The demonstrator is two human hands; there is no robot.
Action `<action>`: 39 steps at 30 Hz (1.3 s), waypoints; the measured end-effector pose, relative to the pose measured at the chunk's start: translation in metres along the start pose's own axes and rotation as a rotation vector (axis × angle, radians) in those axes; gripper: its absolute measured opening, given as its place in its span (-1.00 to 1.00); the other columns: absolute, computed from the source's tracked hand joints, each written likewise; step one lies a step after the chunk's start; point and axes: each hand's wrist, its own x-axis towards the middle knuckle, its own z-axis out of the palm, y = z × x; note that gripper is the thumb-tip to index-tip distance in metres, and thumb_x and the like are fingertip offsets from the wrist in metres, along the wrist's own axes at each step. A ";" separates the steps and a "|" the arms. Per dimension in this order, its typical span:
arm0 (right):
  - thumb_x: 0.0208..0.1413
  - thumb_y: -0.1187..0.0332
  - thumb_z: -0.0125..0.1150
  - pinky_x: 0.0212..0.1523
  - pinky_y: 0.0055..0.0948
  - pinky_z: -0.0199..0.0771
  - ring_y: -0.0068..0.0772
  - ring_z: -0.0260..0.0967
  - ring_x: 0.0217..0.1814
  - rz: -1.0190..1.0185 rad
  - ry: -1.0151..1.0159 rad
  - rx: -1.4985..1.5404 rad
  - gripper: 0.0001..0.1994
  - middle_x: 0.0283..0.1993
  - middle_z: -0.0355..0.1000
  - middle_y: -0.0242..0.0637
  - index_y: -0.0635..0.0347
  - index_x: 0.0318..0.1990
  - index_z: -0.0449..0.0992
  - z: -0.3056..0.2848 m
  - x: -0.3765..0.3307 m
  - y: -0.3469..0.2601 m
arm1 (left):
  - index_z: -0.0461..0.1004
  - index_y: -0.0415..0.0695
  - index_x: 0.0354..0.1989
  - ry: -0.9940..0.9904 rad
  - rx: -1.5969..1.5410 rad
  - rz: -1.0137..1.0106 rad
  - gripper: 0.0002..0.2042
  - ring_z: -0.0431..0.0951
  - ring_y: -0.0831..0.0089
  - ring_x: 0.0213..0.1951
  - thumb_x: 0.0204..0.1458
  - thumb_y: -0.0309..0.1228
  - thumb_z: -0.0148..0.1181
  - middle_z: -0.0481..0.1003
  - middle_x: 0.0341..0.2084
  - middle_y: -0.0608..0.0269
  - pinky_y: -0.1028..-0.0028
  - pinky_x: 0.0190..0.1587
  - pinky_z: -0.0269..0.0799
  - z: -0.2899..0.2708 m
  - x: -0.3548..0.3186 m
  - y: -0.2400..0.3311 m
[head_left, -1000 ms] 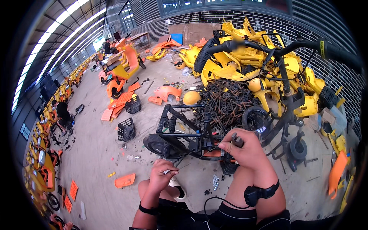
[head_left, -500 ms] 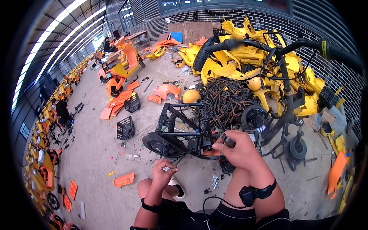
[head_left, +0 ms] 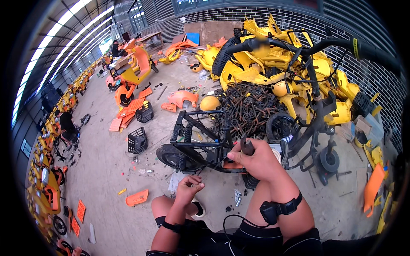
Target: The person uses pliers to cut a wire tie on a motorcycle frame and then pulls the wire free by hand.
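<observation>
My right hand (head_left: 260, 160) is closed around a dark, narrow tool (head_left: 247, 146) whose end sticks up past the fingers; its kind is unclear. It is over the bare black scooter frame (head_left: 198, 151), close to the orange piece (head_left: 232, 164) in its floor section. Whether the tool touches the frame I cannot tell. Lower left, my left hand (head_left: 189, 190) is raised above my knee, fingers curled toward the thumb; anything in them is hidden. A whitish flat scrap (head_left: 175, 181) shows right behind it. The frame's rear wheel (head_left: 167, 158) and black handlebar (head_left: 318, 50) are still attached.
Black metal parts (head_left: 250, 113) lie heaped behind the frame, with yellow body panels (head_left: 245, 74) piled beyond. Black baskets (head_left: 137, 141) and orange panels (head_left: 137, 197) are scattered leftward. Small bolts (head_left: 237, 196) lie near my feet. A person (head_left: 67, 126) crouches by the scooter row at left.
My right hand has shifted slightly left and up, and the dark tool now points more upright. My left hand has turned a little, and the whitish scrap now shows behind it.
</observation>
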 end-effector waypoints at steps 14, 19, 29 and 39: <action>0.11 0.46 0.33 -0.27 -0.45 0.66 -0.45 0.55 -0.32 0.024 -0.066 -0.065 -0.84 -0.39 0.49 -0.32 0.36 -0.29 0.48 0.004 0.006 0.004 | 0.43 -0.30 0.04 -0.563 -0.204 -0.428 -0.60 0.46 0.32 0.00 0.26 -0.18 0.06 0.50 -0.11 0.12 0.34 0.15 0.30 0.031 -0.011 0.065; 0.10 0.40 0.34 -0.38 -0.47 0.54 -0.47 0.47 -0.38 0.046 -0.049 -0.032 -0.82 -0.45 0.46 -0.36 0.34 -0.30 0.50 0.002 0.005 -0.001 | 0.53 -0.29 -0.16 -0.580 -0.024 -0.317 -0.70 0.47 0.40 -0.10 0.26 -0.25 0.07 0.53 -0.24 0.18 0.41 0.03 0.32 0.025 -0.007 0.062; 0.09 0.31 0.37 -0.58 -0.51 0.30 -0.64 0.28 -0.61 0.033 0.060 -0.074 -0.79 -0.57 0.40 -0.43 0.28 -0.35 0.53 0.003 0.004 -0.005 | 0.60 -0.26 -0.28 -0.264 0.014 -0.246 -0.89 0.51 0.49 -0.17 0.13 -0.47 0.25 0.56 -0.29 0.25 0.49 -0.08 0.38 0.024 -0.005 0.054; 0.08 0.31 0.36 -0.53 -0.48 0.31 -0.61 0.28 -0.58 0.058 0.023 -0.017 -0.79 -0.56 0.41 -0.40 0.29 -0.34 0.54 0.006 0.005 0.004 | 0.50 -0.18 -0.52 -0.104 0.169 -0.120 -0.84 0.41 0.55 -0.28 -0.10 -0.64 0.40 0.45 -0.39 0.35 0.52 -0.16 0.33 0.027 0.003 0.057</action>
